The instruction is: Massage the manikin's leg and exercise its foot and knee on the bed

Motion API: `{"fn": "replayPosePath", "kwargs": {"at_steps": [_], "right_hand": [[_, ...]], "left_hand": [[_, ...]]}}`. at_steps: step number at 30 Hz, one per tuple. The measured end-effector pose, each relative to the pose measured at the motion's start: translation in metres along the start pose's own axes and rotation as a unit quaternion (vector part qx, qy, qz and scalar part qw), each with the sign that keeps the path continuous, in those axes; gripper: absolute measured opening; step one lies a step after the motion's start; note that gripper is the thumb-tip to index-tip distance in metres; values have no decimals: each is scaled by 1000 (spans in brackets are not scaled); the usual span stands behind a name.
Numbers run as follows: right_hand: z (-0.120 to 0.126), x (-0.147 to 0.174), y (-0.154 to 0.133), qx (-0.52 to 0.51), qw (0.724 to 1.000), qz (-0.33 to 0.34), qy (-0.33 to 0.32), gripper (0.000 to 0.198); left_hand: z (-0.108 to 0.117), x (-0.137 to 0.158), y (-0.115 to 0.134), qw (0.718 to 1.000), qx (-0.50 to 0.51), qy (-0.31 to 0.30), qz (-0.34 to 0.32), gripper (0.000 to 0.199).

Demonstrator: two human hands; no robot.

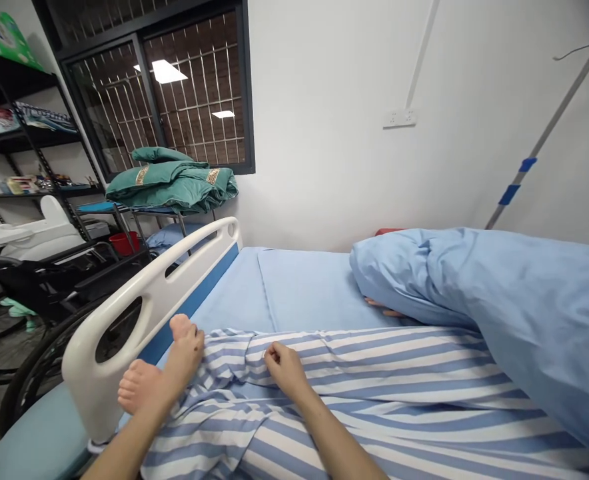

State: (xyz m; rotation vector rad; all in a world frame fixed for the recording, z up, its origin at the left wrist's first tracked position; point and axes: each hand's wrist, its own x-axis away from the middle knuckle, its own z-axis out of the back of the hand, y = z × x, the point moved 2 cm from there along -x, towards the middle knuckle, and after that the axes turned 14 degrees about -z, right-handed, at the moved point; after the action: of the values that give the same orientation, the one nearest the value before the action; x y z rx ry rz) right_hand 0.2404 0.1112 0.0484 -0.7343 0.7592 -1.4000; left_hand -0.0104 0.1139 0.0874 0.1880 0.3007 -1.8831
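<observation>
Two bare feet stick out of blue-and-white striped trousers (374,413) on the bed. My left hand (187,350) is closed round the farther foot (178,327) near the ankle, by the trouser cuff. The nearer foot (139,385) lies beside my left forearm, toes toward the footboard. My right hand (285,368) rests on the farther trouser leg around its middle, with curled fingers pinching the striped cloth. Its fingertips are partly hidden. A light blue quilt (514,300) is bunched over the lying person's upper part, and part of a hand (382,307) shows under its edge.
A cream footboard (149,287) with cut-out grips closes off the bed's left end. Beyond it stand a wheelchair (34,293) and a shelf rack (29,133). Folded green quilts (174,180) are stacked below the window. At the right rises a metal pole (549,127).
</observation>
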Motion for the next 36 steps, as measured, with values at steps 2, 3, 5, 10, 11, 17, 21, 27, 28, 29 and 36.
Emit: {"fn": "replayPosePath", "kwargs": {"at_steps": [2,3,5,10,11,17,21,27,28,29,36], "right_hand": [[-2,-1,2,-21,1000,-12,-13,16],[-3,-2,3,-31,999,-19,-20,16],[-6,-4,7,-47,998,-26,-31,15],[-10,-6,12,-67,997,-27,-39,15],[-10,-6,12,-67,997,-27,-38,15],[-9,-5,8,-55,998,-16,-31,16],[-9,-5,6,-60,997,-30,-44,16],[-11,-6,8,-86,991,-50,-88,10],[-12,-5,10,-90,990,-55,-96,10],[-13,-4,11,-92,988,-62,-104,9],[-12,-7,-27,-14,993,-38,-113,31]], "left_hand": [[25,2,-12,998,-53,21,0,31],[34,3,-15,997,-69,35,-1,30],[43,2,-14,995,-77,57,-15,28],[31,-9,20,987,65,136,-46,22],[27,-15,30,981,119,145,-38,22],[0,-59,69,909,378,148,90,40],[-35,-64,68,934,320,117,109,37],[-60,-53,64,984,135,73,90,30],[-60,-53,64,984,133,72,90,30],[-58,-53,64,985,133,74,86,30],[-53,-51,65,979,167,92,76,42]]}}
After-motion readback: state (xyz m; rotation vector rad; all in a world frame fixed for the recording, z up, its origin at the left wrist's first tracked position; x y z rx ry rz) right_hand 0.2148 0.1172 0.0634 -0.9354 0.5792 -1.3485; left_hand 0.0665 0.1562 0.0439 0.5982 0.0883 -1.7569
